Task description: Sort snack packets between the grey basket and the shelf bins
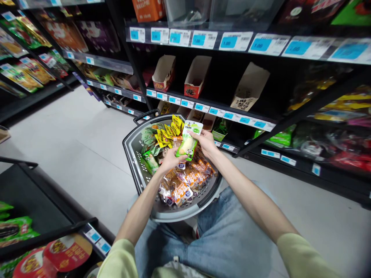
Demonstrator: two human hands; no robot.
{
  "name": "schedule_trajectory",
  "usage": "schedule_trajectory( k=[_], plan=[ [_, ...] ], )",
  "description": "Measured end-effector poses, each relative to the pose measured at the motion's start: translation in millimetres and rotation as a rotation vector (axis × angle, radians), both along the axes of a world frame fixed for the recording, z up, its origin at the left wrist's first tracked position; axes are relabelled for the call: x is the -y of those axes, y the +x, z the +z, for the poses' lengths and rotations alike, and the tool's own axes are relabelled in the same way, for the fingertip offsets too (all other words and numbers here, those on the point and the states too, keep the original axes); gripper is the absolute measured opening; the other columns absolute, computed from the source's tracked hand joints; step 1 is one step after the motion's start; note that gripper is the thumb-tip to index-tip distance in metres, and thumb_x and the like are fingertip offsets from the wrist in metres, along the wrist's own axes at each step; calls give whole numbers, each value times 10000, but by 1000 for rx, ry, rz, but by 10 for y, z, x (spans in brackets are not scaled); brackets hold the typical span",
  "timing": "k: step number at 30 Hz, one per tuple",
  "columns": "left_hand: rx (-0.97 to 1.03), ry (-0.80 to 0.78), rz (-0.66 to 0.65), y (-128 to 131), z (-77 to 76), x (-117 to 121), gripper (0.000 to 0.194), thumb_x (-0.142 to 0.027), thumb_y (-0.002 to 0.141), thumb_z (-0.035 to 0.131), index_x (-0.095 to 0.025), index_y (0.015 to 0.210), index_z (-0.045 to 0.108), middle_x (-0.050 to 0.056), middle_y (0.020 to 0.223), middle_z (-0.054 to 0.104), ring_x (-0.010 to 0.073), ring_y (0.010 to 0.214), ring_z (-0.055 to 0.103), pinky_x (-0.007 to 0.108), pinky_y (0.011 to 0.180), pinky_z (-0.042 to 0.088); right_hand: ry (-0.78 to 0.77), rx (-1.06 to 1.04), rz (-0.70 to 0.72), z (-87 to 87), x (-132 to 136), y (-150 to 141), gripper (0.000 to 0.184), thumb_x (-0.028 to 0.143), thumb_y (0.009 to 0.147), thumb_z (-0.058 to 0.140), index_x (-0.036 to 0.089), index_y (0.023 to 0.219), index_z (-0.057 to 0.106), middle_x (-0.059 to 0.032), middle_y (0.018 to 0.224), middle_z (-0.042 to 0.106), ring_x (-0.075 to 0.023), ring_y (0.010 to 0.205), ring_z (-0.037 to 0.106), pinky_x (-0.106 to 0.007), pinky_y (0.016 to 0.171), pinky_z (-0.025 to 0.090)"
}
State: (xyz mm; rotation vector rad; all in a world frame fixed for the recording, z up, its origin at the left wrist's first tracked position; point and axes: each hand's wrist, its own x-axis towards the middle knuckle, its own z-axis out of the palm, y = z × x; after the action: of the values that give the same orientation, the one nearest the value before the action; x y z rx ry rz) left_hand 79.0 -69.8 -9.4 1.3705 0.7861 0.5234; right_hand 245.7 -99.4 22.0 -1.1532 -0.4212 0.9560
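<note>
Black store shelving [123,38] hung with blue-and-white price labels runs across the aisle, above a pale tiled floor [87,127]. Just in front of the person's jeans [232,224] is a grey perforated basket [179,217], well filled: yellow packets [169,133] bunch towards its far side, green packets [150,161] lie along its left wall, and clear packs with orange-and-white labels [191,179] cover the near part. On the shelves, clear plastic bins [188,11] sit up high, their contents hard to make out; below them stand open cartons [198,75], low in stock or too dark inside to tell. The green-and-white pouch [189,144] is flat and upright with a slight tilt, white with green lettering at the top, a pale yellowish shape in its middle. It is held above the basket's contents, between both hands: the right hand [205,142] is closed on its upper right edge, thumb across the front, and the left hand [172,159] pinches its lower left corner.
</note>
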Motion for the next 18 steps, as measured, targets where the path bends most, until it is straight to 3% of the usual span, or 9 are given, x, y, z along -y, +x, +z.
schedule_trajectory(
  k=[13,18],
  plan=[
    [-19,38,-14,-10,-10,-20,420,-311,625,848,-92,951,697,72,825,741,148,616,664,264,590,570,23,-6,-6,-21,-7,-5,438,260,491,916,148,861,709,-62,876,779,-227,820,727,-391,862,584],
    [-67,155,-5,-13,-51,-45,368,-314,646,832,-104,923,710,57,790,731,158,629,670,244,585,544,7,29,-30,-7,-1,-14,417,250,510,905,152,859,699,-75,887,777,-233,854,728,-396,871,578]
  ],
)
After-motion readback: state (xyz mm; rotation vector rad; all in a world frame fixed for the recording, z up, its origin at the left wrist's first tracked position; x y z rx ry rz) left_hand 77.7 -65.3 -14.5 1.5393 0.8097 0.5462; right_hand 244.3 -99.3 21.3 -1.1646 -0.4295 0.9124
